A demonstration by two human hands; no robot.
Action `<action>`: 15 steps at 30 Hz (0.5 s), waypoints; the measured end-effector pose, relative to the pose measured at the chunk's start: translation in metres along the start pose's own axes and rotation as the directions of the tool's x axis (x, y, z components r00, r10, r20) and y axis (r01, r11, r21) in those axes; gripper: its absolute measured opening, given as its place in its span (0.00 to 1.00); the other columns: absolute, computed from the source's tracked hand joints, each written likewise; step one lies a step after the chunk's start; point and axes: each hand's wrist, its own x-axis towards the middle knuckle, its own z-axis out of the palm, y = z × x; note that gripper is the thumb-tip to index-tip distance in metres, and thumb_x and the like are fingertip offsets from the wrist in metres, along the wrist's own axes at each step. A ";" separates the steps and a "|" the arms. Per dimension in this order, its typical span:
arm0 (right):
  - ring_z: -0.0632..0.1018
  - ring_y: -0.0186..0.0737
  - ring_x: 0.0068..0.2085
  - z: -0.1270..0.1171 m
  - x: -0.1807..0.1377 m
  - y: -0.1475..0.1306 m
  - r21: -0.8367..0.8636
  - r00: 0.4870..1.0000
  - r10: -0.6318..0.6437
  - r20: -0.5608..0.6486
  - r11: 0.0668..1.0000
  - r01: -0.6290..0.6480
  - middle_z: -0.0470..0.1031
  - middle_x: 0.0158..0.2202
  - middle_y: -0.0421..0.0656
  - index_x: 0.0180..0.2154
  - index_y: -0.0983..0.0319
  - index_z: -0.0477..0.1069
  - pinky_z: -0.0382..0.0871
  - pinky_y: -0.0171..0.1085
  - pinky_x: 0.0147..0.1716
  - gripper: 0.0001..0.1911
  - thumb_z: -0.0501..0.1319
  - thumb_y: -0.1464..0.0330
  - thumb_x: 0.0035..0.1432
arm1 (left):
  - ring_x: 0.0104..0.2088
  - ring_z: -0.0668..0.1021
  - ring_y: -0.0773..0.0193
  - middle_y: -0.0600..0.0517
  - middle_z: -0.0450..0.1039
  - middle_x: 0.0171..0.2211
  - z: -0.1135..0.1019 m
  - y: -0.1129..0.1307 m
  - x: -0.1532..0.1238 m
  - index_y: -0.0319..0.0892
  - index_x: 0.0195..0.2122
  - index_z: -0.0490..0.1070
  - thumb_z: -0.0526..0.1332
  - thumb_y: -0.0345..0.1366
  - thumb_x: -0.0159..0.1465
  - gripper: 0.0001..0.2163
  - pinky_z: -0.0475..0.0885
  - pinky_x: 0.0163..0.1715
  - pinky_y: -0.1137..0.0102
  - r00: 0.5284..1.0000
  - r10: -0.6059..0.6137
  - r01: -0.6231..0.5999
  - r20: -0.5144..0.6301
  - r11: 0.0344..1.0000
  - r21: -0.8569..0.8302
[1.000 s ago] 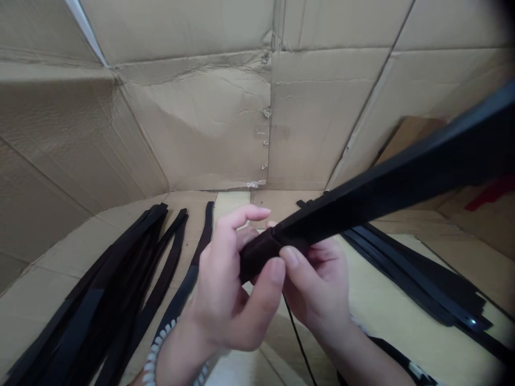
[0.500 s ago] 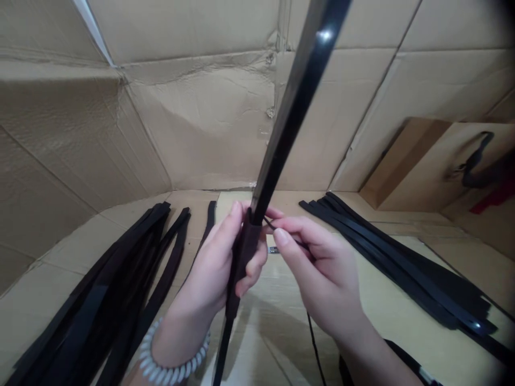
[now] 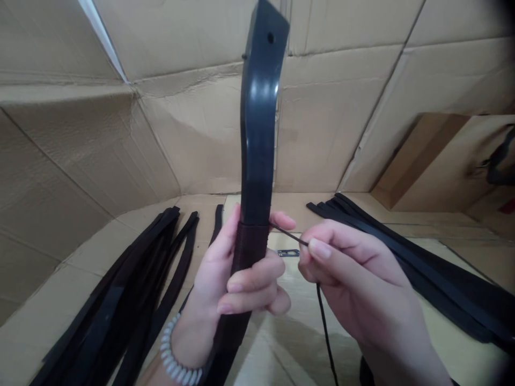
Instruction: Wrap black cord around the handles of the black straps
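Note:
A long black bar [image 3: 259, 139], glossy and slightly curved with a hole near its tip, stands tilted in front of me. Dark brown thin cord or wrap [image 3: 251, 241] covers its lower part. My left hand [image 3: 245, 284] is closed around that wrapped part, thumb at its upper edge. My right hand [image 3: 354, 279] pinches a thin dark cord [image 3: 289, 234] between thumb and forefinger. The cord runs taut from the top edge of the wrap to the right hand, and its loose length hangs below that hand.
Several long black strips [image 3: 132, 289] lie on the left, and more black strips [image 3: 402, 268] lie on the right. A small metal thread snipper [image 3: 288, 252] rests on the table [image 3: 289, 332] behind my hands. Cardboard walls [image 3: 193, 128] enclose the back, with a cardboard box [image 3: 426, 155] at right.
The bar has rotated, so its broad face and holed tip now show. My right hand has moved right, away from the bar, drawing the cord out straight. The left hand keeps its hold.

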 end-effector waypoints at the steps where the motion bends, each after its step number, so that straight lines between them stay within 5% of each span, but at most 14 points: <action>1: 0.59 0.27 0.25 -0.001 0.000 -0.001 0.018 1.000 0.014 0.001 1.000 -0.014 0.59 0.21 0.35 0.28 0.58 0.74 0.54 0.28 0.23 0.11 0.62 0.63 0.63 | 0.07 0.52 0.82 0.65 0.54 0.13 0.000 -0.001 0.000 0.43 0.47 0.74 0.44 0.57 0.70 0.27 0.64 0.25 0.78 1.000 -0.002 0.002 0.008 1.000 -0.022; 8: 0.64 0.25 0.24 -0.002 0.000 -0.012 0.088 0.999 0.045 0.012 0.995 -0.045 0.63 0.21 0.35 0.27 0.59 0.74 0.61 0.23 0.24 0.11 0.63 0.63 0.61 | 0.06 0.49 0.82 0.65 0.55 0.13 0.002 -0.005 0.003 0.45 0.53 0.72 0.46 0.61 0.67 0.29 0.58 0.20 0.77 0.999 -0.010 0.012 0.043 0.999 -0.036; 11: 0.72 0.25 0.28 0.004 -0.003 -0.017 0.074 0.998 0.027 0.058 0.997 -0.031 0.72 0.25 0.36 0.28 0.57 0.76 0.69 0.22 0.30 0.09 0.62 0.65 0.62 | 0.07 0.51 0.81 0.65 0.54 0.13 0.002 -0.005 0.005 0.45 0.53 0.72 0.47 0.58 0.69 0.27 0.60 0.20 0.79 1.000 0.016 -0.016 0.008 0.997 0.080; 15: 0.79 0.30 0.31 0.008 -0.009 -0.021 -0.119 0.994 -0.096 0.048 0.988 0.101 0.79 0.29 0.37 0.31 0.55 0.77 0.75 0.26 0.34 0.10 0.60 0.69 0.64 | 0.09 0.54 0.79 0.61 0.55 0.14 0.001 -0.006 0.006 0.41 0.46 0.75 0.49 0.52 0.71 0.22 0.50 0.10 0.85 0.995 0.088 -0.073 -0.039 0.958 0.276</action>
